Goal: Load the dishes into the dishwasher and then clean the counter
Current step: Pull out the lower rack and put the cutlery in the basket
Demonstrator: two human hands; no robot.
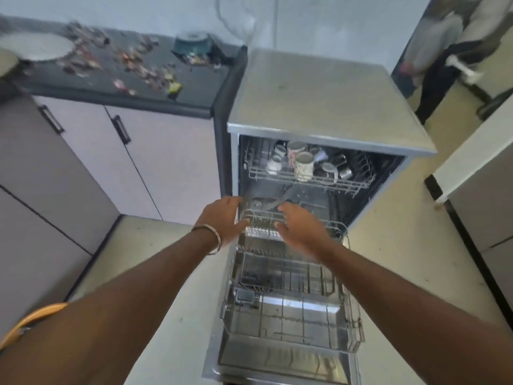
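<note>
1. At the open front of the dishwasher [319, 90], both hands reach toward the lower rack [291, 307], which is pulled out over the dropped door so dishes can be set in from above.
2. Her or his left hand [222, 218] lies at the rack's far left corner, fingers straight and relaxed, gripping nothing; the right hand [301, 227] hovers over the rack's far edge, fingers spread and loose, also holding nothing. Whether either actually touches the wire I cannot tell.
3. The upper rack [308, 179] sits inside the machine, already carrying mugs [302, 162] mouth-sideways or tipped so water drains off.
4. The lower rack looks almost bare near its front edge, so I judge the loading only partly done.
5. Along the dark worktop [200, 90] to the left, scraps and peelings [133, 65] are scattered toward its front edge, a plate [36, 47] waits at the far left end, and a teal container [193, 43] stands by the back wall: cleaning is not yet begun.
</note>
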